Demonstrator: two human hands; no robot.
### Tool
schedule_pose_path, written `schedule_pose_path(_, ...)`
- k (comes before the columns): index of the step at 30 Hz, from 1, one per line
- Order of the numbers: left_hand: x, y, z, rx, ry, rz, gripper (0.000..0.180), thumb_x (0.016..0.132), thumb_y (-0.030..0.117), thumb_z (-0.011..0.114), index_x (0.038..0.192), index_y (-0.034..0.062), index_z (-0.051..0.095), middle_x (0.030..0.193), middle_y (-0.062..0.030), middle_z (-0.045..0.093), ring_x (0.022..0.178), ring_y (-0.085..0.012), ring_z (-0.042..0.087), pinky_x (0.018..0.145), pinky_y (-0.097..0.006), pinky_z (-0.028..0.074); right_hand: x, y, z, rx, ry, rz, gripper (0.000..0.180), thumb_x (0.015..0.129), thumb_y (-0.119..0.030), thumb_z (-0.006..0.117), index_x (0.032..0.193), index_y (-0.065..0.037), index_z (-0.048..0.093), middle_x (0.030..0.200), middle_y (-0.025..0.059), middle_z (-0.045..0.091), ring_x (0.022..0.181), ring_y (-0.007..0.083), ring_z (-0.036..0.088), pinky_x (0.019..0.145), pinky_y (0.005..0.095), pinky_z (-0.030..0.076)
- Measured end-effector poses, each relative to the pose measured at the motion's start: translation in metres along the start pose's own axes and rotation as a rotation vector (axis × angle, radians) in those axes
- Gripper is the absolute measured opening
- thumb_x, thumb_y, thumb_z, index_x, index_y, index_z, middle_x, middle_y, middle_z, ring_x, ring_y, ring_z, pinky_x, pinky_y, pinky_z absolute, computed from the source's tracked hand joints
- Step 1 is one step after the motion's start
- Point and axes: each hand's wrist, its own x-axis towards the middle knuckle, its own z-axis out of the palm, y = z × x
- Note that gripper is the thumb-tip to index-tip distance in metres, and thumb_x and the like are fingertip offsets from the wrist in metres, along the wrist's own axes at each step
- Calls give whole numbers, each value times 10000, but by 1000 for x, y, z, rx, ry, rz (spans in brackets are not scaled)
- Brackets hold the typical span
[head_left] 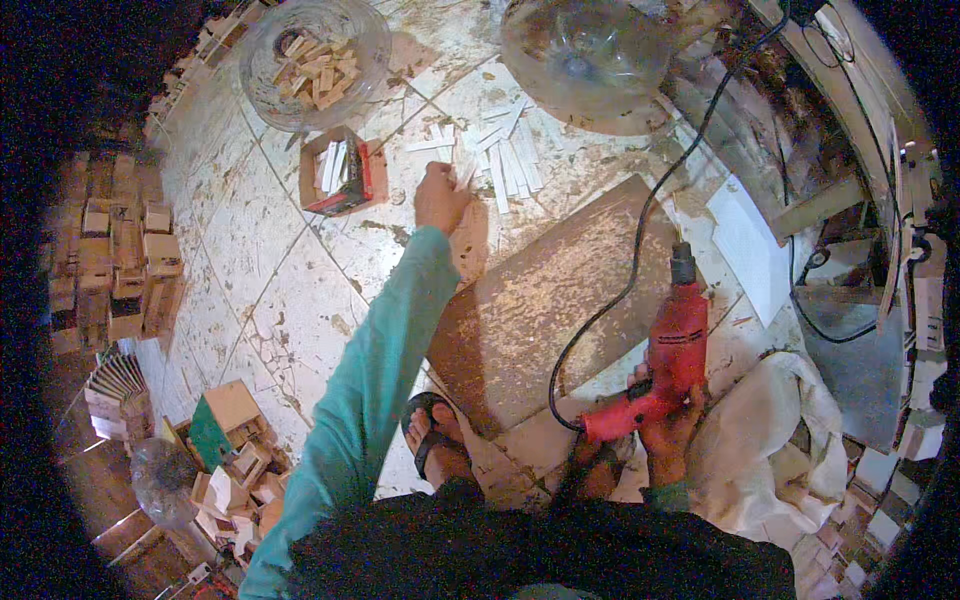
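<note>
White strips (333, 168) already fill part of the open box (355, 188). Your left hand (440, 200) is at the loose strips (512, 165), many remaining on the floor (590, 160); I cannot tell whether its fingers pinch one. Your right hand (672, 435) has its fingers clamped around the red drill (680, 335).

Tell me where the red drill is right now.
In the head view, the red drill is right of centre in the right hand, with the brown board to its left and the pale sack to its lower right.
</note>
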Motion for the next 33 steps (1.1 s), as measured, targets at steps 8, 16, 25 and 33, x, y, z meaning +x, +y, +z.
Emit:
schedule_pose_path(8, 18, -5, -21, 30, -102, 193, 273, 750, 243, 700, 850, 1, 624, 826, -201, 608, 793, -357, 580, 743, -426, 469, 18, 6, -13, 106, -35, 50, 685, 811, -449, 638, 1337, -64, 431, 1270, 138, 535, 1106, 326, 552, 981, 496, 423)
schedule_pose_path(16, 102, 62, 30, 419, -252, 593, 215, 725, 218, 672, 871, 61, 692, 1003, -169, 590, 938, -386, 561, 812, -458, 489, 35, 18, -25, 49, 162, 81, 664, 832, -452, 603, 1358, -88, 423, 1284, 130, 539, 1129, 332, 537, 960, 533, 427)
schedule_pose_path(25, 95, 48, 60, 263, -246, 387, 369, 723, 169, 710, 1023, 16, 558, 989, -181, 574, 955, -378, 563, 828, -456, 480, 28, 21, -11, -302, 156, -9, 665, 872, -454, 598, 1372, -73, 380, 1278, 115, 519, 1143, 298, 523, 968, 467, 438)
schedule_pose_path(33, 51, 16, 10, -308, -16, 329, 211, 875, 158, 526, 997, -7, 482, 937, -261, 582, 871, -411, 582, 749, -466, 459, 10, 4, -16, -620, 155, 181, 570, 905, -497, 552, 1291, -85, 471, 1155, 83, 572, 1044, 237, 572, 911, 404, 471)
